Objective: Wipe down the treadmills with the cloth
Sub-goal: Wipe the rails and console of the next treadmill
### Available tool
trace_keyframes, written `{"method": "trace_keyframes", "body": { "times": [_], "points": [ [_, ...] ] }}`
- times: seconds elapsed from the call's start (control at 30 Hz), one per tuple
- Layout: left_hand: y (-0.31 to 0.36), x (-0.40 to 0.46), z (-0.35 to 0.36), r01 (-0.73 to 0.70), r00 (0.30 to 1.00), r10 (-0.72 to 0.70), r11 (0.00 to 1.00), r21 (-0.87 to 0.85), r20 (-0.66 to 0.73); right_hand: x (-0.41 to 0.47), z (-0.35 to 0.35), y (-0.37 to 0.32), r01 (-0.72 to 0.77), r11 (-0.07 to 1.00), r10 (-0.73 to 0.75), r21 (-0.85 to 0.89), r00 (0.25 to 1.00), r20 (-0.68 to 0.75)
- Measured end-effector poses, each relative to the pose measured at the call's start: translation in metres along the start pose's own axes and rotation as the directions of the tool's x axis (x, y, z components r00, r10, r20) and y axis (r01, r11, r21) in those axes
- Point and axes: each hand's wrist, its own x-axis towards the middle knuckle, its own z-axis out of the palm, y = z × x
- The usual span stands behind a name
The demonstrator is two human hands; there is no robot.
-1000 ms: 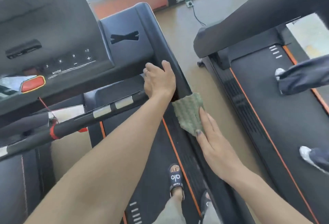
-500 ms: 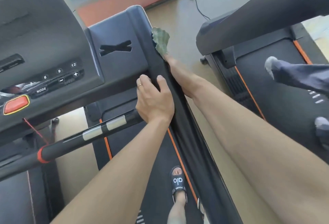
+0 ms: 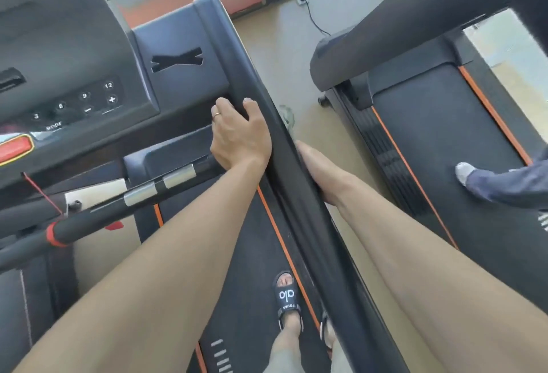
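Observation:
The treadmill I stand on has a black right handrail (image 3: pixel 234 46) running from the console (image 3: pixel 74 46) toward me. My left hand (image 3: pixel 240 135) rests on the rail's inner side, with its fingers curled over the edge. My right hand (image 3: pixel 317 168) lies against the rail's outer side, its fingers hidden behind the rail. A blurred corner of the green cloth (image 3: pixel 287 116) pokes out just beyond that hand, against the rail's outer face.
A second treadmill (image 3: pixel 430 135) stands to the right across a strip of floor, with another person's socked foot (image 3: pixel 463 172) on its belt. My sandalled foot (image 3: pixel 286 298) is on the black belt. A heart-rate grip bar (image 3: pixel 160 186) crosses at left. A power cable (image 3: pixel 314 21) trails on the floor.
My right hand with the cloth slid up the rail's outer side to its far end, then came back down toward me. My left hand stayed on the rail.

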Motion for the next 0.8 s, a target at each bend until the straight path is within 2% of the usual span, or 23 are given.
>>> {"method": "trace_keyframes", "body": {
  "times": [0.1, 0.17, 0.23, 0.3, 0.33, 0.4, 0.53, 0.67, 0.8],
  "points": [
    [0.006, 0.003, -0.001, -0.028, 0.999, 0.027, 1.0, 0.014, 0.025, -0.013, 0.001, 0.011, 0.04, 0.998, -0.042, -0.047, 0.998, -0.046],
    [0.011, -0.001, -0.008, -0.052, 0.996, 0.043, 0.992, 0.115, 0.079, -0.046, 0.001, 0.034, 0.061, 0.998, -0.062, -0.022, 0.998, -0.025],
    [0.014, -0.01, -0.019, -0.152, 0.983, 0.126, 0.965, 0.213, 0.131, -0.084, 0.003, 0.064, 0.059, 0.998, -0.059, 0.004, 0.998, -0.006],
    [0.014, -0.036, -0.031, -0.274, 0.957, 0.25, 0.947, 0.171, 0.147, -0.121, 0.004, 0.091, 0.165, 0.985, -0.168, -0.047, 0.984, -0.059],
    [0.011, -0.058, -0.036, -0.3, 0.948, 0.282, 0.947, 0.117, 0.15, -0.14, 0.005, 0.103, 0.228, 0.966, -0.237, -0.122, 0.969, -0.066],
    [0.004, -0.106, -0.036, -0.323, 0.931, 0.313, 0.946, 0.023, 0.187, -0.172, 0.007, 0.127, 0.258, 0.948, -0.278, -0.183, 0.956, -0.092],
    [-0.02, -0.198, -0.037, -0.222, 0.941, 0.242, 0.969, -0.109, 0.235, -0.233, 0.007, 0.185, 0.384, 0.851, -0.451, -0.358, 0.884, -0.125],
    [-0.052, -0.274, -0.037, -0.095, 0.95, 0.161, 0.965, -0.244, 0.269, -0.282, 0.005, 0.255, 0.364, 0.774, -0.496, -0.518, 0.857, -0.14],
    [-0.05, -0.292, -0.037, -0.019, 0.966, 0.119, 0.917, -0.397, 0.23, -0.319, 0.011, 0.311, 0.401, 0.671, -0.624, -0.624, 0.76, -0.182]
  ]
}}
